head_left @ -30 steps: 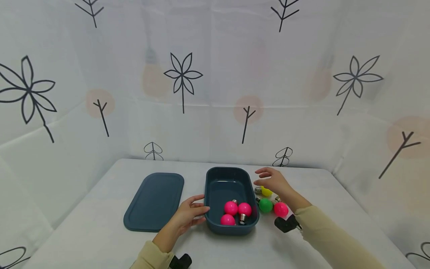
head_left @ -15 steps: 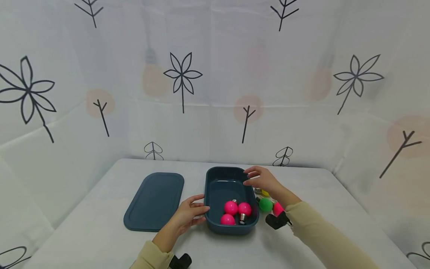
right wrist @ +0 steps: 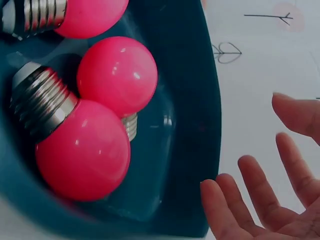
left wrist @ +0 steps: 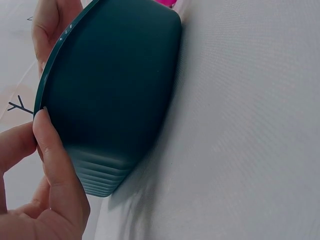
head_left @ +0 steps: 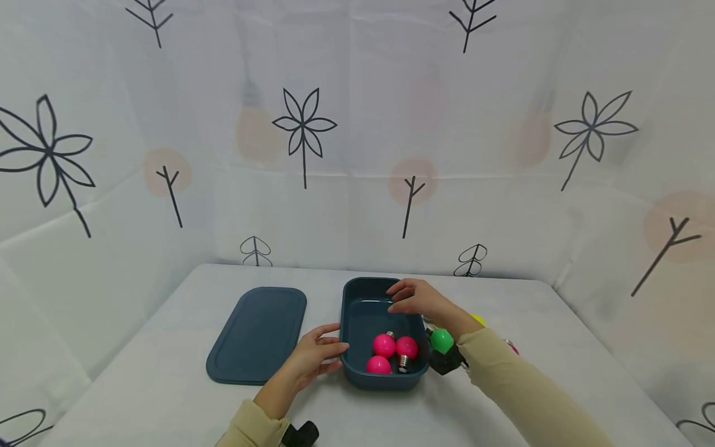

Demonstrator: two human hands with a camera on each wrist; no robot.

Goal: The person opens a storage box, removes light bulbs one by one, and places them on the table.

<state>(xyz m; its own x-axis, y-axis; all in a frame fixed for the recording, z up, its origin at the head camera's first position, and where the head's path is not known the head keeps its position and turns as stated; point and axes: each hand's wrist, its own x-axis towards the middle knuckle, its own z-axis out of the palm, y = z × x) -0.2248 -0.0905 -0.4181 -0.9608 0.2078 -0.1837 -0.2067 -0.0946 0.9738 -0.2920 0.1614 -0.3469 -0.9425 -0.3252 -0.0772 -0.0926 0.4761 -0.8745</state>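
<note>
Left hand (head_left: 313, 356) pinches the box (head_left: 360, 315)'s left edge; right hand (head_left: 422, 299) hangs spread and empty over its right edge. Bulbs (right wrist: 82, 152) (probably slick, fragile) seem best gripped by their bases (right wrist: 45, 107).

Wrist views dim; glints on pink bulbs (right wrist: 84, 152).

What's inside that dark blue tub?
Three pink bulbs lie in the tub's near end. The right hand covers part of its far right side; anything behind it there can't be seen.
</note>
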